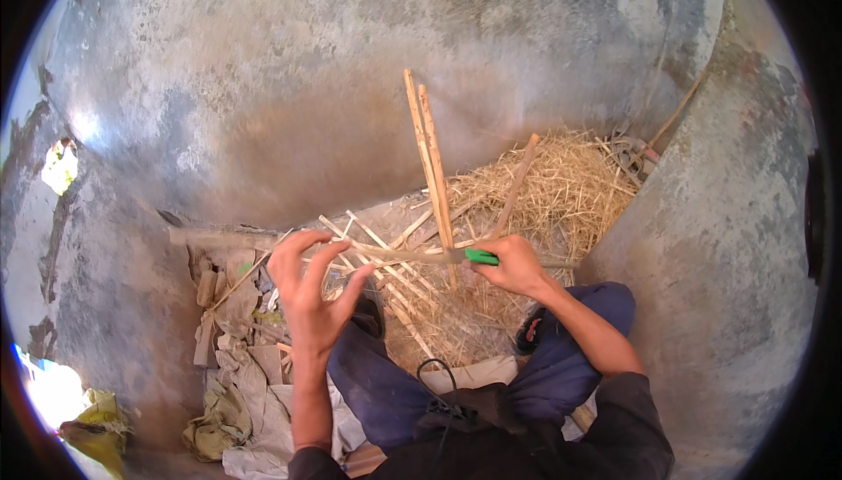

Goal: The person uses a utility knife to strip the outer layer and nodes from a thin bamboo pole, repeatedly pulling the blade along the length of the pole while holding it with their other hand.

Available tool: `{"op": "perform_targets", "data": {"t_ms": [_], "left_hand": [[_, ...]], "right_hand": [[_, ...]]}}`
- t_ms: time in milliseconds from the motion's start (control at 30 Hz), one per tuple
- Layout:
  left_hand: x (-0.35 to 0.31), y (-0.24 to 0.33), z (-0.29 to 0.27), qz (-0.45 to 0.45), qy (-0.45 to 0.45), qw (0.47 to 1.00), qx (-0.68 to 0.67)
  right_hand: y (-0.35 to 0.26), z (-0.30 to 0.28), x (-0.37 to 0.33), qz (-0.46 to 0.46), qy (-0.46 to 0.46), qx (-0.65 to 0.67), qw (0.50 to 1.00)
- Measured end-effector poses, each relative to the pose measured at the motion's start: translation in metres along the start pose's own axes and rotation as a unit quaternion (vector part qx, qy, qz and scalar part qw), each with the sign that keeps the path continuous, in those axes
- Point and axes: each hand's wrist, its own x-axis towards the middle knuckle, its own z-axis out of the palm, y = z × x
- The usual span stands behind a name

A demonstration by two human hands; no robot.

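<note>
A thin brownish stick (412, 256) lies crosswise in front of me, running from my left fingertips past my right hand. My left hand (303, 291) is raised at the stick's left end, with fingers curved and apart; thumb and forefinger do not meet. My right hand (517, 268) is closed round a small bright green object (481, 256), perhaps a handle; its kind is unclear. The stick passes by this hand, and its right end shows beyond the knuckles. Two pale, peeled sticks (430, 156) stand upright just beyond the crosswise stick.
Straw-like shavings (561, 182) heap up at the right against the grey wall (351, 85). Several pale sticks (377, 239) lie crossed on the ground between my legs. At the left are wood pieces (206, 305) and crumpled sacking (250, 392). Walls close in on both sides.
</note>
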Motion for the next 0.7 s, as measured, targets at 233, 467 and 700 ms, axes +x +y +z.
{"op": "perform_targets", "data": {"t_ms": [233,467,700], "left_hand": [[-0.052,0.029,0.07,-0.274,0.048,0.912,-0.3],[-0.091,0.07,0.146,-0.3,-0.182,0.815,-0.461],[-0.089,0.075,0.131,-0.348,-0.218,0.798,-0.441]], "right_hand": [[0.01,0.001,0.013,0.054,0.03,0.357,0.932],[0.011,0.019,0.014,0.064,0.096,0.409,0.905],[0.01,0.008,0.009,0.062,0.088,0.405,0.908]]}}
